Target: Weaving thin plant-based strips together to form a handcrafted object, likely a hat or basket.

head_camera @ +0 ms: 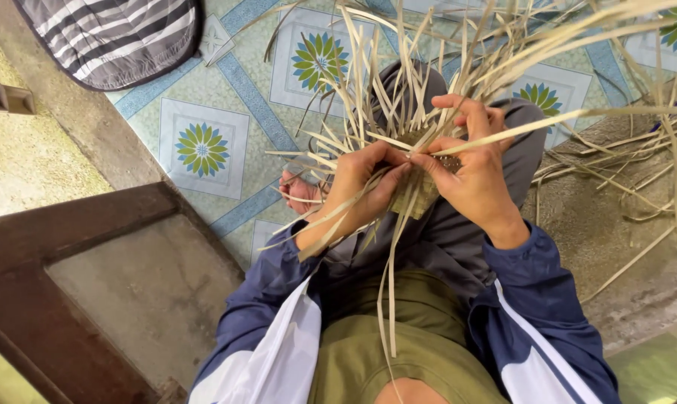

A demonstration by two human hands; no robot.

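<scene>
A half-woven piece of pale straw strips [421, 187] rests over my grey-trousered knee, loose strip ends fanning out upward and to the right. My left hand [359, 182] grips the woven part from the left, fingers curled around several strips. My right hand [469, 161] pinches one long flat strip [548, 123] between thumb and fingers at the weave's top edge. The two hands touch at the fingertips. Blue and white sleeves cover both forearms.
Loose straw strips [638, 150] lie heaped at the right on a brown mat. Patterned floor tiles [201, 148] with blue-green flowers spread behind. A dark wooden frame [69, 224] stands at the left, a striped cloth [114, 37] at top left.
</scene>
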